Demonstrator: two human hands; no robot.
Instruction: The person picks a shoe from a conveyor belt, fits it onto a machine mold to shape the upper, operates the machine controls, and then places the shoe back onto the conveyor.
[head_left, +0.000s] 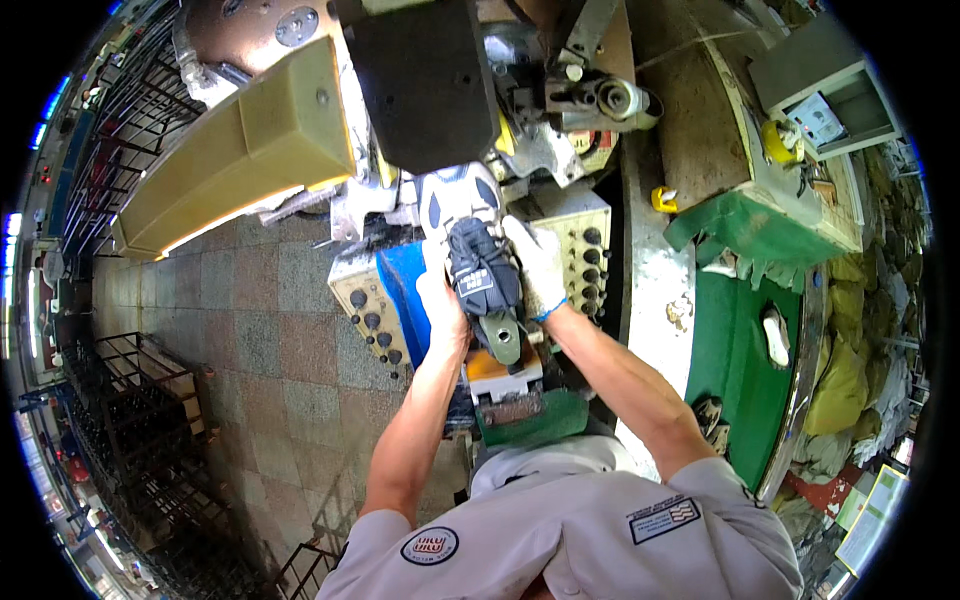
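A shoe upper [482,268], dark with laces and a small label, sits on a green shoe last [499,338] whose end with a round hole faces me. Its white-and-dark toe part [458,197] reaches up under the black plate of the machine [425,85]. Along the left side of the shoe, my left hand [440,292] is closed around it. On the opposite side my right hand [537,265], in a white glove with a blue cuff, grips it too. The fingertips of both hands are partly hidden by the shoe and the machine.
Panels with black knobs flank the shoe, a left knob panel [372,320] and a right knob panel [590,265]. A yellowish machine cover [240,150] juts out left. To the right run a green conveyor belt [735,350] carrying a light shoe [775,335], and a cabinet [850,105]. Dark racks [140,390] stand left.
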